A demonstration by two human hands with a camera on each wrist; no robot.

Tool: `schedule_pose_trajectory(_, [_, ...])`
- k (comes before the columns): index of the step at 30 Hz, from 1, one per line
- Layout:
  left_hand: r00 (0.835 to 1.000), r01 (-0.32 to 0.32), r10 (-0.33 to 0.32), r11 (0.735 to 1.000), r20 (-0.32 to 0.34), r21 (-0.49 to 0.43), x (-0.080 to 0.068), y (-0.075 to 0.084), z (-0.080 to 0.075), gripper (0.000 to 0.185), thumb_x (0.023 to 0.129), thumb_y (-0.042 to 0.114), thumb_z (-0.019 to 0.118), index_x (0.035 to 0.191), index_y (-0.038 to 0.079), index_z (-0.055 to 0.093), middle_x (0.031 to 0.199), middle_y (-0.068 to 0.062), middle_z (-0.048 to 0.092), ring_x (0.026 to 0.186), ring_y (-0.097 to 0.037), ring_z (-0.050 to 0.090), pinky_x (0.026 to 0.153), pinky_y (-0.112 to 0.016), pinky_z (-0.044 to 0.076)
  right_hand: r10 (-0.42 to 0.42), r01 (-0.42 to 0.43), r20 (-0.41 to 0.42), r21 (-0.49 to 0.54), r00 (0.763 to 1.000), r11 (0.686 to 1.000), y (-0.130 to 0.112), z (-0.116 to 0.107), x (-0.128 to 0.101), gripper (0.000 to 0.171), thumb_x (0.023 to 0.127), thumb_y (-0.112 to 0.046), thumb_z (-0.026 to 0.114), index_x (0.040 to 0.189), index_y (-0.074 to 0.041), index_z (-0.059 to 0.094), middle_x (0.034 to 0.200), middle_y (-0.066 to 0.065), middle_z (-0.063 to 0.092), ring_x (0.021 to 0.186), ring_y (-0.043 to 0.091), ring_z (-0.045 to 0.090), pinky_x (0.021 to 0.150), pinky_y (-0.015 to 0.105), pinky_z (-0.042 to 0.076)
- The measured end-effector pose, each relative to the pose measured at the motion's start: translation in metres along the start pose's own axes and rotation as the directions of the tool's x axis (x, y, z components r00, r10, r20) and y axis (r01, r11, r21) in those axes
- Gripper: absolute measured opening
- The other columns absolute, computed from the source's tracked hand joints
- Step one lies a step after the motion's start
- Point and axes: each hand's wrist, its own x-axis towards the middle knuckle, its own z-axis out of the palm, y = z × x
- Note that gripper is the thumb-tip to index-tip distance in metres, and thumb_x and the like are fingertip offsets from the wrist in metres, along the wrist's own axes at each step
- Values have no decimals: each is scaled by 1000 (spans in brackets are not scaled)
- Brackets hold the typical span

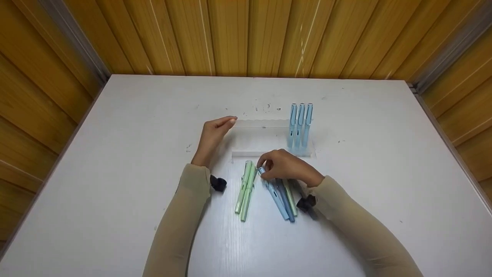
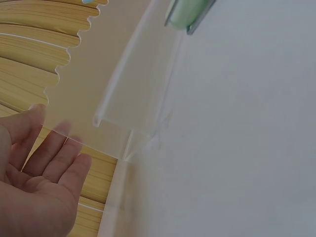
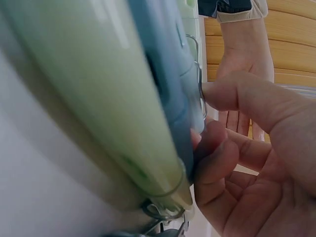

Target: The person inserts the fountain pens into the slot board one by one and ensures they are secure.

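Note:
A clear pen stand [image 1: 261, 154] with a scalloped top edge stands in the middle of the table. My left hand [image 1: 216, 134] holds its upper left corner, the thumb and fingers at the panel's edge in the left wrist view. In front of the stand, my right hand [image 1: 287, 165] pinches the capped end of a light blue pen [image 1: 277, 201] between thumb and fingers. Close beside that pen lie a darker blue pen [image 1: 286, 202] and a green pen [image 1: 291, 200], partly hidden by the hand. The right wrist view shows the green pen [image 3: 98, 84] very near.
Three light blue pens [image 1: 300, 125] stand upright side by side at the stand's right end. Two light green pens [image 1: 246, 192] lie together on the white table [image 1: 115, 154], between the forearms. Wood-patterned panels [image 1: 230, 38] rise behind the table and at both sides.

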Motion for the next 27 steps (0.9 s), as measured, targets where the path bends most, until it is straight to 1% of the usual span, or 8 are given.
schedule_pose_trajectory(5, [1000, -4, 4, 1000, -5, -1, 0, 0, 0, 33, 92, 35, 64, 117, 14, 70, 125, -1, 66, 123, -15, 56, 107, -33, 43, -29, 29, -5, 22, 1000, 999, 2, -2, -1, 21, 81, -13, 73, 102, -10, 71, 81, 3, 66, 67, 10, 56, 61, 25, 48])
schedule_pose_trajectory(8, [1000, -1, 1, 1000, 7, -17, -1, 1, 0, 34, 93, 35, 64, 119, 13, 69, 126, -2, 65, 124, -16, 56, 107, -33, 42, -58, 58, -11, 41, 998, 997, 4, -3, -2, 21, 81, -12, 71, 102, -8, 70, 80, 4, 67, 67, 10, 57, 60, 25, 48])
schedule_pose_trajectory(13, [1000, 3, -2, 999, 24, -50, -3, 2, -1, 34, 93, 33, 63, 120, 12, 68, 128, -4, 64, 125, -17, 55, 107, -34, 42, -88, 91, -38, 69, 995, 993, 8, -6, -3, 21, 81, -10, 69, 102, -8, 70, 79, 3, 66, 67, 9, 56, 63, 24, 48])
schedule_pose_trajectory(15, [1000, 5, -4, 999, 20, -44, -2, 2, -1, 34, 93, 34, 64, 119, 12, 69, 128, -4, 64, 125, -17, 55, 107, -34, 42, -92, 96, -53, 79, 994, 992, 11, -8, -3, 20, 81, -11, 69, 101, -9, 70, 79, 2, 65, 68, 10, 56, 64, 24, 49])
schedule_pose_trajectory(21, [1000, 12, -12, 1000, 11, -27, -2, 2, 0, 34, 93, 34, 64, 119, 13, 69, 128, -3, 64, 125, -17, 55, 107, -34, 42, -97, 107, -78, 129, 992, 986, 15, -14, -5, 21, 83, -13, 69, 104, -11, 70, 85, 3, 66, 77, 14, 59, 71, 28, 52])
schedule_pose_trajectory(24, [1000, 8, -8, 1000, 14, -30, -1, 2, 0, 35, 93, 35, 64, 119, 13, 69, 128, -4, 64, 125, -17, 55, 107, -34, 42, -89, 102, -88, 156, 992, 982, 15, -15, -6, 22, 84, -14, 69, 106, -11, 70, 91, 5, 67, 82, 16, 61, 76, 29, 54])
schedule_pose_trajectory(27, [1000, 4, -3, 1000, 14, -25, -1, 1, 0, 35, 93, 35, 63, 120, 13, 69, 129, -4, 64, 125, -17, 55, 107, -34, 42, -88, 104, -96, 179, 992, 978, 16, -16, -7, 25, 85, -17, 70, 109, -9, 69, 94, 7, 68, 85, 16, 63, 77, 29, 54])
